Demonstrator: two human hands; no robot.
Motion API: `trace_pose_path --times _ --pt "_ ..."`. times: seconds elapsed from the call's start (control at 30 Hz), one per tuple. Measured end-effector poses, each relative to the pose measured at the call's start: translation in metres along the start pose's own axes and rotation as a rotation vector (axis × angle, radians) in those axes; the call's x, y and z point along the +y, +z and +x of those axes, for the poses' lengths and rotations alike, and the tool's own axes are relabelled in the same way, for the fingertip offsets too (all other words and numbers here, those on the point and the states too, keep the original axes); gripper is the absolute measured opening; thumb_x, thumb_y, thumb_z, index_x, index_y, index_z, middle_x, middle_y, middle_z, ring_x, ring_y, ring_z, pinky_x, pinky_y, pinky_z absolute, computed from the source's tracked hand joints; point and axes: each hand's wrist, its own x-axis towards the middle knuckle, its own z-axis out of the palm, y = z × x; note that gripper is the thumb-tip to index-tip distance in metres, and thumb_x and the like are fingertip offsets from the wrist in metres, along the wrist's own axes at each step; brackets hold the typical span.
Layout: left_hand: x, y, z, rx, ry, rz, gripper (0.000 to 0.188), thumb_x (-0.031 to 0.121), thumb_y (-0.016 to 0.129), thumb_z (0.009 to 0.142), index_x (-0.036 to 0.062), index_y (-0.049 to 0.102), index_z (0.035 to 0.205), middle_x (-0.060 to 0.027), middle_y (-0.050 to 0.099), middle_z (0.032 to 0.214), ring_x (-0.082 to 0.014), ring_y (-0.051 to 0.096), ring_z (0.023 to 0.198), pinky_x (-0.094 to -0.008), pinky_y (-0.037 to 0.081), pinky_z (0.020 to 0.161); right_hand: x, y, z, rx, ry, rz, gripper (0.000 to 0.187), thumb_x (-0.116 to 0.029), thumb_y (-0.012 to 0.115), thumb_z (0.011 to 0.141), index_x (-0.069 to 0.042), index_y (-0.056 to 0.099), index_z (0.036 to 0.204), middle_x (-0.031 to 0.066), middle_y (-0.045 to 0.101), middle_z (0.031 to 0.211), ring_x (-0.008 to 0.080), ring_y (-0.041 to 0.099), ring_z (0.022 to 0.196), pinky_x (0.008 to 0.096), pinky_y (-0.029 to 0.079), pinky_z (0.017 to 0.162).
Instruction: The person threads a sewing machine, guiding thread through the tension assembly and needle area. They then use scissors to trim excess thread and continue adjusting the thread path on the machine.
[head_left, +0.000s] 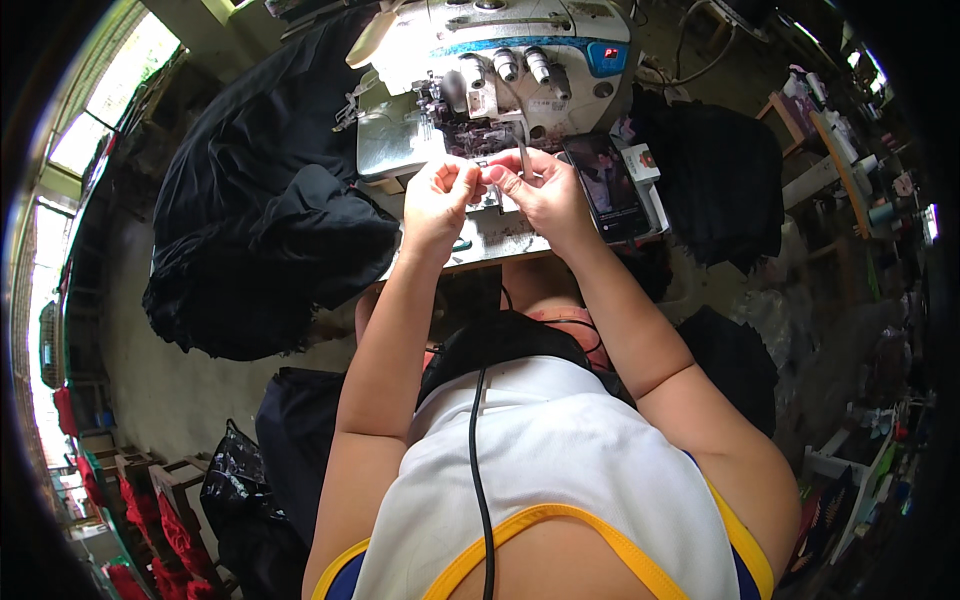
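Note:
My left hand [438, 205] and my right hand [548, 200] meet fingertip to fingertip, just in front of an overlock sewing machine [545, 50]. The left thumb and forefinger are pinched together; what lies between them is too small to make out. A slim grey metal tool [523, 155], shaped like tweezers, sticks up from my right hand, its lower part hidden by the fingers. The right thumb points toward the left fingertips. Behind the hands are the machine's looper parts [485, 135], exposed, and the pale machine bed [390, 135] is at left.
Heaped black cloth [270, 220] hangs left of the machine, and more black fabric [710, 180] lies at right. A phone [606, 188] with a lit screen leans beside my right hand, near a small white box [641, 162]. A black cable [478, 460] runs down my front.

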Motion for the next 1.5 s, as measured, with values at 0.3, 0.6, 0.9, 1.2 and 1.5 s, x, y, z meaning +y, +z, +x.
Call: trace_pose_path --times 0.3,0.6,0.9,1.2,1.5 --pt "-0.006 -0.008 -0.001 0.064 -0.004 0.160 0.012 0.011 0.065 0.090 -0.0004 0.063 0.089 0.0004 0.063 0.077 -0.0049 0.053 0.066 -0.0190 0.042 0.062 0.006 0.008 0.008 -0.135 0.139 0.212 0.017 -0.011 0.066 0.088 -0.001 0.066 0.102 0.0008 0.066 0.084 0.0062 0.059 0.076 0.0190 0.044 0.067" --pt "-0.005 -0.002 -0.005 0.171 0.172 0.662 0.009 0.010 0.067 0.086 0.0012 0.066 0.086 -0.0019 0.066 0.070 -0.0049 0.055 0.061 -0.0211 0.046 0.060 0.024 0.013 0.015 -0.029 0.022 0.149 0.008 -0.004 0.067 0.085 0.004 0.066 0.088 0.0043 0.067 0.080 0.0096 0.062 0.074 0.0229 0.050 0.070" --pt "-0.009 -0.020 0.000 0.179 0.146 0.363 0.008 0.006 0.064 0.088 -0.0006 0.064 0.084 -0.0012 0.067 0.076 -0.0046 0.055 0.064 -0.0200 0.044 0.058 -0.001 0.008 0.006 -0.168 -0.060 -0.273 0.020 -0.016 0.066 0.089 -0.002 0.068 0.103 0.0012 0.063 0.072 0.0054 0.051 0.064 0.0233 0.044 0.062" --pt "-0.005 -0.028 0.002 0.168 0.026 0.136 0.013 0.013 0.064 0.091 -0.0001 0.063 0.092 -0.0048 0.068 0.087 -0.0081 0.059 0.076 -0.0216 0.045 0.071 0.026 0.008 0.007 -0.029 -0.083 -0.397 0.023 -0.012 0.066 0.088 0.003 0.065 0.105 0.0079 0.067 0.094 0.0078 0.061 0.072 0.0217 0.048 0.064" --pt "-0.010 -0.030 0.003 0.135 0.075 0.051 0.007 0.007 0.062 0.091 -0.0004 0.061 0.090 -0.0053 0.068 0.086 -0.0079 0.060 0.076 -0.0211 0.047 0.071 0.022 0.016 0.008 0.005 0.023 -0.092 0.014 -0.011 0.072 0.081 0.000 0.069 0.088 0.0017 0.067 0.073 0.0048 0.058 0.064 0.0212 0.047 0.060"
